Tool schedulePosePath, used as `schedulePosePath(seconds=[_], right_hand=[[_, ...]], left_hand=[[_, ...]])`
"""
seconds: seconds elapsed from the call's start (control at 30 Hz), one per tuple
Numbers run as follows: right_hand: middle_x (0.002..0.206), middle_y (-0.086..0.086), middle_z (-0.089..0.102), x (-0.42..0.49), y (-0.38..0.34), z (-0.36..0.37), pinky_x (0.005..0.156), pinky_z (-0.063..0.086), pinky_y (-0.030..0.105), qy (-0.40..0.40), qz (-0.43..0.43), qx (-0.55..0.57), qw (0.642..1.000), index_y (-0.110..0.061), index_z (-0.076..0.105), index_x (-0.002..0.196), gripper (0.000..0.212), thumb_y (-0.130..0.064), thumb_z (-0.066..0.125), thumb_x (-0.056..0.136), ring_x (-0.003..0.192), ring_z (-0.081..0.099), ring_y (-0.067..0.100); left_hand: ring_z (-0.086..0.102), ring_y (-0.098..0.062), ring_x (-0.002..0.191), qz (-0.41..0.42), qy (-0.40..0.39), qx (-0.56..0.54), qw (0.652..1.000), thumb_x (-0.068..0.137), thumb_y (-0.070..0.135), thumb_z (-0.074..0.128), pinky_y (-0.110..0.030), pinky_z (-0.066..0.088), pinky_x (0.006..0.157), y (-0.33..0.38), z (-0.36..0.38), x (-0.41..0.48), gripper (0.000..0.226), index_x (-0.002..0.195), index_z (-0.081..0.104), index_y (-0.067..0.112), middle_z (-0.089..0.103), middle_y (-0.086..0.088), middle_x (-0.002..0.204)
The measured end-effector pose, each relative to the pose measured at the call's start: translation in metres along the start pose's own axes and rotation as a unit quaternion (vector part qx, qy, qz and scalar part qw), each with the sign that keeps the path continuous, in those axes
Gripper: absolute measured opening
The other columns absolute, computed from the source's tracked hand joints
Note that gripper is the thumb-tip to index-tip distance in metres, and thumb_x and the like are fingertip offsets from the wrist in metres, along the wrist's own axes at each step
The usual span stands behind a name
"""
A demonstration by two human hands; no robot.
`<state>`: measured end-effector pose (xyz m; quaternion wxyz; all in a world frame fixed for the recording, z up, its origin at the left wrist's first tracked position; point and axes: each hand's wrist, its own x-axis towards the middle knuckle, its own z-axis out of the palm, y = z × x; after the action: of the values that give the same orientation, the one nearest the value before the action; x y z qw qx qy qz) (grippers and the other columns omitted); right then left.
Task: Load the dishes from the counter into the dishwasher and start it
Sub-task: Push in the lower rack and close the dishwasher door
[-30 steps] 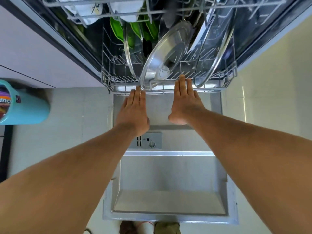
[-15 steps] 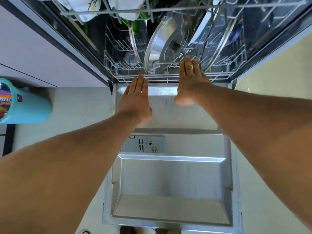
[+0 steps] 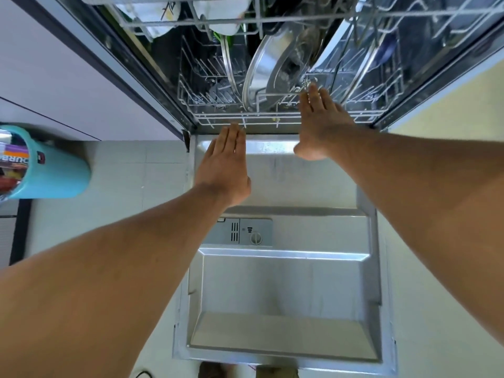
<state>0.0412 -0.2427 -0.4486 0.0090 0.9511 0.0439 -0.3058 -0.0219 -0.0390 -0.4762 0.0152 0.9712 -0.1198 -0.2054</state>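
The fingers of the left hand lie straight and pressed together, palm down, their tips right at the front rail of the lower rack; blur there hides whether they actually touch it. The right hand is just as flat, its 4 fingers straight and close together and reaching over that same front rail, thumb tucked low beside the palm. Neither hand holds anything. Just beyond the right fingertips a large steel lid stands on edge in the lower rack, tilted to the right, with a thin round rim upright to its left. The rack sits inside the tub with its front rail at the opening. Above it the upper rack carries white cups. Both forearms stretch out over the dishwasher door, which lies fully open and flat, its detergent dispenser below the left wrist. On the floor to the left stands a teal bin.
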Motion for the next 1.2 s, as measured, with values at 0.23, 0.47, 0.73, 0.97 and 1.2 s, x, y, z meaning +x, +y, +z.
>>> schedulePosePath(seconds=[0.23, 0.47, 0.73, 0.97, 1.2], right_hand=[[0.162, 0.012, -0.029, -0.081, 0.008, 0.102, 0.125, 0.003, 0.044, 0.01, -0.047, 0.001, 0.999, -0.01, -0.014, 0.158, 0.105, -0.023, 0.063, 0.087, 0.152, -0.017, 0.03], [0.163, 0.01, -0.027, -0.199, -0.02, 0.224, 0.126, 0.0, 0.041, -0.113, -0.021, 0.071, 0.991, -0.009, -0.01, 0.159, 0.087, -0.021, 0.046, 0.094, 0.152, -0.019, 0.026], [0.162, 0.01, -0.028, -0.308, -0.044, 0.321, 0.125, -0.004, 0.041, -0.174, -0.068, 0.064, 0.98, -0.01, -0.014, 0.158, 0.094, -0.028, 0.055, 0.097, 0.152, -0.02, 0.026], [0.159, 0.012, -0.035, -0.316, -0.043, 0.408, 0.125, -0.005, 0.046, -0.12, -0.105, 0.0, 0.987, -0.013, -0.023, 0.155, 0.109, -0.037, 0.065, 0.094, 0.149, -0.027, 0.031], [0.162, 0.015, -0.029, -0.308, -0.05, 0.451, 0.125, -0.001, 0.048, -0.07, -0.118, -0.05, 0.989, -0.01, -0.022, 0.155, 0.12, -0.042, 0.072, 0.087, 0.151, -0.02, 0.032]], left_hand=[[-0.011, -0.027, 0.154, 0.01, -0.028, -0.012, 0.999, 0.096, 0.024, 0.055, -0.045, 0.005, 0.126, 0.011, 0.026, -0.045, 0.092, 0.159, -0.01, 0.008, -0.015, -0.011, 0.167], [-0.013, -0.025, 0.154, 0.009, -0.112, -0.04, 0.993, 0.099, 0.024, 0.051, -0.043, 0.001, 0.126, 0.035, 0.104, -0.152, 0.087, 0.159, -0.011, 0.01, -0.015, -0.01, 0.167], [-0.02, -0.03, 0.153, 0.081, -0.219, 0.038, 0.972, 0.101, 0.028, 0.044, -0.049, -0.008, 0.124, 0.047, 0.196, -0.281, 0.083, 0.158, -0.013, 0.009, -0.023, -0.013, 0.165], [-0.033, -0.038, 0.146, 0.136, -0.197, 0.121, 0.963, 0.1, 0.043, 0.05, -0.06, -0.009, 0.12, 0.026, 0.273, -0.321, 0.098, 0.155, -0.021, 0.004, -0.031, -0.021, 0.16], [-0.001, -0.039, 0.154, 0.15, -0.046, 0.114, 0.981, 0.084, 0.023, 0.074, -0.065, 0.009, 0.119, 0.006, 0.331, -0.333, 0.098, 0.158, 0.015, 0.0, 0.0, -0.023, 0.166]])
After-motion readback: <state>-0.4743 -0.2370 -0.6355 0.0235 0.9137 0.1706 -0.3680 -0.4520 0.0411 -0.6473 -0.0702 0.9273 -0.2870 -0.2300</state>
